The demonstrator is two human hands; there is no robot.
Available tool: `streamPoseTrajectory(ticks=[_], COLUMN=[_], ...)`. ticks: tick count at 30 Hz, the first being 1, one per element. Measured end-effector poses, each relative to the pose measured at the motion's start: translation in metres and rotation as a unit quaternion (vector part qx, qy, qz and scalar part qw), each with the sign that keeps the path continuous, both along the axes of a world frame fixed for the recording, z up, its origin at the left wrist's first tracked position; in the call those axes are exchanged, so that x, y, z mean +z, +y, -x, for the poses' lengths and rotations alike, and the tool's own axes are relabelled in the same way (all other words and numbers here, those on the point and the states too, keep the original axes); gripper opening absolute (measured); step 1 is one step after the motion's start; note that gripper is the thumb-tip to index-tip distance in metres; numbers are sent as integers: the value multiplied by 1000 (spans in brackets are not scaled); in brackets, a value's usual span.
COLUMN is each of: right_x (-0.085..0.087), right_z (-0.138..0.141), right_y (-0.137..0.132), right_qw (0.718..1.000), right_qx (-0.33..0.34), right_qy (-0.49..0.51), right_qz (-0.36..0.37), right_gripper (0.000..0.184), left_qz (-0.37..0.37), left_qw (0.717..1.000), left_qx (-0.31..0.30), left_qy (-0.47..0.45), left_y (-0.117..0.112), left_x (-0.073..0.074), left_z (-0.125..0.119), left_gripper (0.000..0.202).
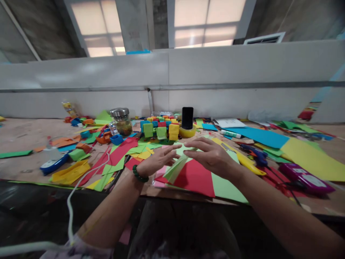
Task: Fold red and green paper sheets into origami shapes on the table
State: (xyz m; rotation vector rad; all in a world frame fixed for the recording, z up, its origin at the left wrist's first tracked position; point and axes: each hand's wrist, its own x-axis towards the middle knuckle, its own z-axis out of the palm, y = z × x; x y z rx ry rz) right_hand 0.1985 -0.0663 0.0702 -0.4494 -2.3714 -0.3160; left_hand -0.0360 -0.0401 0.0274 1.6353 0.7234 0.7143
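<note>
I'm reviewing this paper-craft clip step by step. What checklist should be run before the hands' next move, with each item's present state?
1. Both hands on the pale green paper: the left hand and the right hand both touch it. Ok.
2. Fold edges lined up: the fingers cover them. Cannot tell.
3. Right hand's grip on the paper: the thumb is hidden. Cannot tell.
4. Red sheet underneath lies flat. Ok.
5. Room by the right wrist: a yellow tool lies close beside it. Not ok.
6. White cable lies left of the left arm, apart from the paper. Ok.
</note>
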Motion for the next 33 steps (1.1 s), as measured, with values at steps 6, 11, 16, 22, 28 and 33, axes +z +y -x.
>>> streamPoseTrajectory(ticks=[6, 11, 16, 22, 28, 33], right_x=[-22, -28, -32, -29, -43, -81], right_z=[0, 0, -2, -10, -44, -59], right_y=[-7, -9, -12, -24, -30, -32], right_qw=[998, 993, 991, 989, 986, 985], right_qx=[8, -38, -22, -66, -159, -154], right_qy=[30, -26, -18, 2, 32, -43], right_qz=[-59, -105, -129, -131, -24, 69], right_gripper=[31, 29, 28, 30, 19, 34], left_qz=[95, 111, 106, 172, 143, 57], left_qw=[995, 989, 986, 976, 957, 980], left_qx=[-31, -61, -68, -10, 213, 192], left_qy=[-24, -75, -111, -137, -131, 11], left_y=[-16, -25, -34, -32, -33, -47], left_x=[-13, -12, -13, -22, -19, -28], left_z=[-9, -13, -22, -21, -6, -4], left_gripper=[92, 75, 46, 57, 95, 73])
